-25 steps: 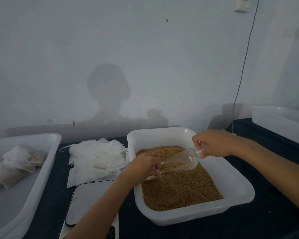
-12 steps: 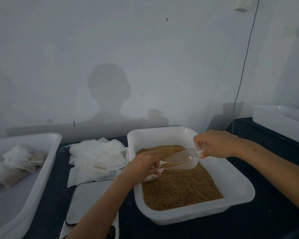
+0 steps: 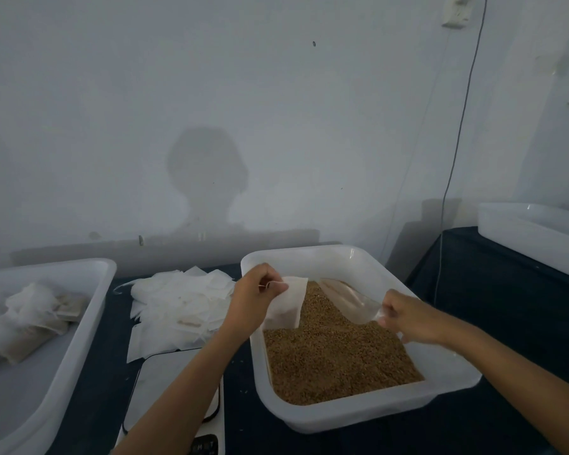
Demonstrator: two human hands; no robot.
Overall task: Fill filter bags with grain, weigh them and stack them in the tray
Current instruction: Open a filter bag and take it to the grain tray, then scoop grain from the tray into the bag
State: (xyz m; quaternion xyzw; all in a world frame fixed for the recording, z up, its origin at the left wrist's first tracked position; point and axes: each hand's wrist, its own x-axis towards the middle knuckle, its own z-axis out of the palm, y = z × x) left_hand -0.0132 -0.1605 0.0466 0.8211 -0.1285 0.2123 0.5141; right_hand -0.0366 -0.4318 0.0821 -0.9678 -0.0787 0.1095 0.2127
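My left hand (image 3: 255, 298) pinches a white filter bag (image 3: 284, 303) by its top, so the bag hangs over the left edge of the grain. The brown grain (image 3: 335, 353) fills a white tub (image 3: 454, 385). My right hand (image 3: 408, 318) holds the handle of a clear plastic scoop (image 3: 347, 298), which lies low over the grain at the back of the tub, apart from the bag. A pile of empty filter bags (image 3: 181, 302) lies left of the tub. Filled bags (image 3: 30, 323) lie in the white tray (image 3: 76, 353) at the far left.
A white scale (image 3: 168, 385) with a flat platform sits on the dark table under my left forearm. Another white tub (image 3: 532, 238) stands on a second dark table at the right. A cable (image 3: 454, 159) hangs down the wall behind.
The scoop has pulled away from the bag to the right and lies lower over the grain. My left hand has lifted the bag up and left, to the tub's edge.
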